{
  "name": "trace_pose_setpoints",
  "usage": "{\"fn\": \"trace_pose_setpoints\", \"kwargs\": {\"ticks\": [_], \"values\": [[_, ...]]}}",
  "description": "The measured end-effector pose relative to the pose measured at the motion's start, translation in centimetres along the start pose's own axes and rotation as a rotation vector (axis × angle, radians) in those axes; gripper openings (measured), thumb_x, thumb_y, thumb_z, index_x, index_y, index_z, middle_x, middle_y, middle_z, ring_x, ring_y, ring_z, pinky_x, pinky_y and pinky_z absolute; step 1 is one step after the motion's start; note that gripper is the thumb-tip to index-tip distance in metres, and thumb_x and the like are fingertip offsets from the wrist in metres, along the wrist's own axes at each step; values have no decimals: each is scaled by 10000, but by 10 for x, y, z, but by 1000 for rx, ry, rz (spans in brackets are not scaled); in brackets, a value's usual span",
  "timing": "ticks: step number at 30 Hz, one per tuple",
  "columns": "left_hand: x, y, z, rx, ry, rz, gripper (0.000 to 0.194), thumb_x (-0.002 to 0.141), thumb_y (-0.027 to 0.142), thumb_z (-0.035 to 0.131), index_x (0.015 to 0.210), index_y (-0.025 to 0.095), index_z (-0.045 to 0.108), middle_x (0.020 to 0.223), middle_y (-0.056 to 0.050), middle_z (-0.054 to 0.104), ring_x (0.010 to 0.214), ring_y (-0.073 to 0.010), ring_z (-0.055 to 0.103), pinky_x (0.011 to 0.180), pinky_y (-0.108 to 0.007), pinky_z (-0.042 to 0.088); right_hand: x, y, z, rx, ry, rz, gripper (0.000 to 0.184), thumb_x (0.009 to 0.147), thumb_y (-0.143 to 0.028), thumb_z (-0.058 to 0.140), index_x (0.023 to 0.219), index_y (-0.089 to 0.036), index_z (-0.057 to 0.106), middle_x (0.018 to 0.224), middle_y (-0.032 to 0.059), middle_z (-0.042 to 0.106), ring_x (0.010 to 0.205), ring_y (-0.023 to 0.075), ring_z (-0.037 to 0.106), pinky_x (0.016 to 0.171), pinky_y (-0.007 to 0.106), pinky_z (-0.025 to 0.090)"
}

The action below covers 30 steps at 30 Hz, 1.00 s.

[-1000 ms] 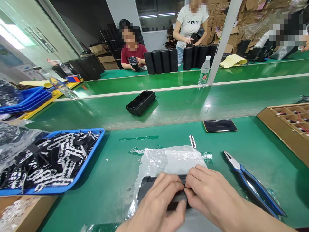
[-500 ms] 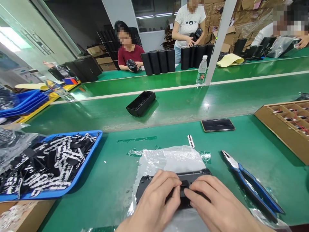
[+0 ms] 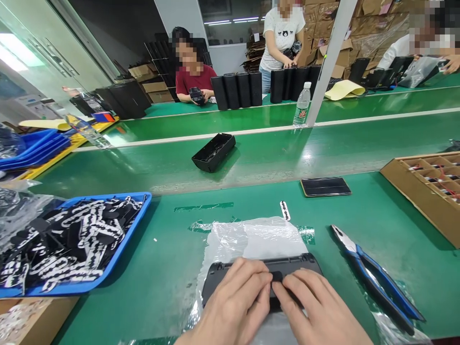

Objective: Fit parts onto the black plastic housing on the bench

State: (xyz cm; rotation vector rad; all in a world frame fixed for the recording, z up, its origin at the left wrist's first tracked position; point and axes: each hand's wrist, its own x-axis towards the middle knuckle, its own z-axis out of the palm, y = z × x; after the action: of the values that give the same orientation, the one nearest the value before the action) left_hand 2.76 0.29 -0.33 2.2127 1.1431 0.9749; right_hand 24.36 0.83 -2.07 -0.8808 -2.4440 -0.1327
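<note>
1. A long, matte black plastic housing [image 3: 296,263] with rounded corners and a ridged far edge is serving as landmark; it is lying flat beneath both hands, its two far corners showing outside them.
2. A small, dark, smooth-looking tab [image 3: 276,276] is sitting at the middle of the housing, between the two sets of fingertips.
3. The left hand [image 3: 235,302] is covering the housing's left half, fingers bent and thumb drawn in, tips touching the tab's left side.
4. The right hand [image 3: 316,306] is covering the right half, fingers curled, tips meeting the tab's right side. Whether either hand is pinching or only pressing: cannot tell.
5. A crinkled, translucent white plastic film [image 3: 266,237] is lying under the housing and spreading past its far edge.
6. A pair of metal pliers with blue-and-black handles [image 3: 355,253] is resting right of the housing.
7. A thin white label with a wavy black centre [image 3: 285,210] is lying beyond the housing; a flat black phone with a gold-coloured edge [image 3: 325,187] is lying farther off, to its right.
8. Left of the housing, a shallow blue plastic tray [image 3: 130,239] is holding heaped black-and-white pieces [image 3: 75,244].
</note>
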Motion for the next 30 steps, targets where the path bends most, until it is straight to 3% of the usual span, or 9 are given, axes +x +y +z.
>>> {"fn": "trace_pose_setpoints", "kwargs": {"ticks": [5,8,12,17,22,30], "values": [[2,6,-8,57,-63,51,241,987,2,576,1193,110,639,1105,-101,648,980,-189,572,914,-330,537,10,-2,-1,-27,121,23,437,1084,-145,302,1027,-144,735,939,80,746,893,252,620,856,400,484],[1,7,-10,100,-81,75,231,980,-1,586,1187,86,639,1120,-119,657,1010,-204,584,928,-340,552,14,0,-3,13,83,15,497,1114,-186,253,1017,-134,738,941,82,741,868,243,615,790,371,504],[-7,5,-6,143,-56,146,257,969,-18,592,1207,61,646,1133,-148,676,1052,-227,596,948,-351,568,11,3,-4,175,68,49,452,1115,-170,299,1019,-130,739,918,80,703,890,221,607,825,322,561],[-10,6,-6,63,-75,-14,271,990,38,603,1236,140,654,1185,-105,663,1082,-188,622,985,-300,558,5,-1,1,221,102,51,347,1069,-111,390,1003,-98,731,920,111,680,931,251,589,856,362,600],[2,0,-7,-72,-60,-185,188,1019,88,564,1035,241,672,1077,7,663,983,-109,633,863,-200,514,6,3,2,189,112,22,384,1066,-115,357,1033,-90,739,954,125,705,950,263,615,858,377,614],[1,-1,-1,-37,-68,-168,188,1048,75,496,1060,222,613,1084,-13,626,968,-128,587,886,-243,483,9,5,2,138,93,15,414,1068,-125,344,1062,-105,757,937,123,752,905,270,668,791,393,655]]}}
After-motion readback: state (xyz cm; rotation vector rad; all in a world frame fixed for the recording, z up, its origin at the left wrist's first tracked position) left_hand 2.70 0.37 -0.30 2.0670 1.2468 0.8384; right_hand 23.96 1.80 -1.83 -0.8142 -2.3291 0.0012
